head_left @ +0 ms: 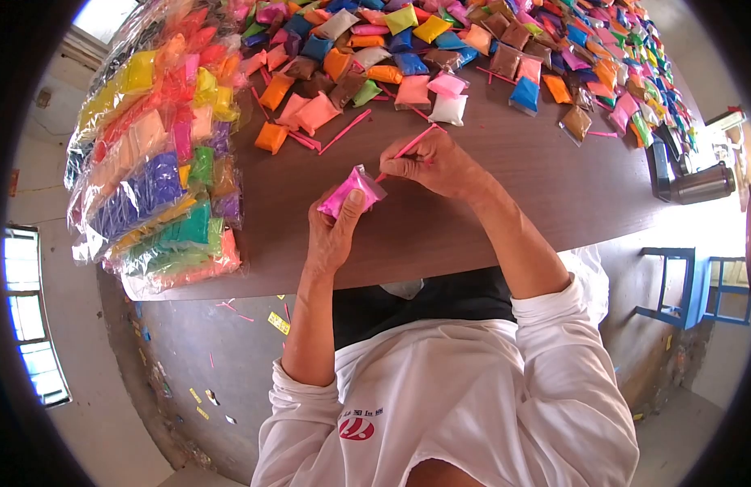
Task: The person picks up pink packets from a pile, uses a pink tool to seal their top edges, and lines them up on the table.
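My left hand (333,231) is closed around a small clear bag of magenta clay (348,193), the thumb pressed on its front. The bag's clear end points up and to the right. My right hand (437,165) pinches a thin pink plastic stick (414,142) between thumb and fingers. The lower tip of the stick comes close to the clear end of the bag. Both hands are over the front part of the brown table (302,252). More pink sticks (345,131) lie just beyond them, beside an orange packet (271,138).
A large heap of small coloured packets (408,65) covers the back of the table. Big clear bags filled with packets (164,178) are stacked at the left edge. A metal flask (703,185) lies at the right edge, and a blue stool (685,284) stands beyond it.
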`<state>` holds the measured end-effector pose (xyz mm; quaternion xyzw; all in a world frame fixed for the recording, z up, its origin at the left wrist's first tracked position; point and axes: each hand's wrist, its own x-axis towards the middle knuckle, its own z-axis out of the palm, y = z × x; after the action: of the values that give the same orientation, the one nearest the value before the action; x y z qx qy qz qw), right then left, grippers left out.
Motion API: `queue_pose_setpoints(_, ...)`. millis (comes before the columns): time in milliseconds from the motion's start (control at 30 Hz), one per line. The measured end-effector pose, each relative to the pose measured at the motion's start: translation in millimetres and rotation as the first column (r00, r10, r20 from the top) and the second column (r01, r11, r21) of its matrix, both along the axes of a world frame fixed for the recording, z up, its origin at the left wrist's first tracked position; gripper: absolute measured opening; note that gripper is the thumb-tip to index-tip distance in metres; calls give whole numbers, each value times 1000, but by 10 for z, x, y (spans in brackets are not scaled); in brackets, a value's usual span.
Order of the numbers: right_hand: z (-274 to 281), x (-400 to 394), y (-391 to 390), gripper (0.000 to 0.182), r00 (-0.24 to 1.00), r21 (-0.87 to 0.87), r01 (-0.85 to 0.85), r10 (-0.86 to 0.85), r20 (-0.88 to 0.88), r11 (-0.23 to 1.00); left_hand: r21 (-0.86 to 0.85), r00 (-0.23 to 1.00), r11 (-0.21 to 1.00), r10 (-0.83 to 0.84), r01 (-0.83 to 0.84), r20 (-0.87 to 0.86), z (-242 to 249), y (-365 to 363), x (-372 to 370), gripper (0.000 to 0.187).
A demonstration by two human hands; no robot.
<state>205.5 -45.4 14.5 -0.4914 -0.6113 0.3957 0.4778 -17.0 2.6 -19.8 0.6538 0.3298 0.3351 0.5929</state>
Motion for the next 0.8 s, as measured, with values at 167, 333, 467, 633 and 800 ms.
queue_pose_setpoints(167,-46,-12,-24,23,999,-46,-41,41,-1,998,22,1000,1000,-7,7,4,-19,15,-1,45)
queue_pose_setpoints(333,0,-7,-12,24,1000,-37,-13,13,-3,999,20,1000,1000,-5,5,-8,10,2,-3,45)
queue_pose_setpoints(467,-32,3,-13,23,996,-40,-43,46,70,998,29,1000,1000,-11,11,-4,-5,14,-1,46)
queue_pose_setpoints(633,-16,-19,-8,24,1000,29,-30,30,-8,999,14,1000,1000,-12,12,-11,4,11,-7,46)
queue_pose_setpoints(800,-107,-2,9,24,998,-4,-67,67,22,998,13,1000,1000,-5,6,-3,-1,13,-3,45)
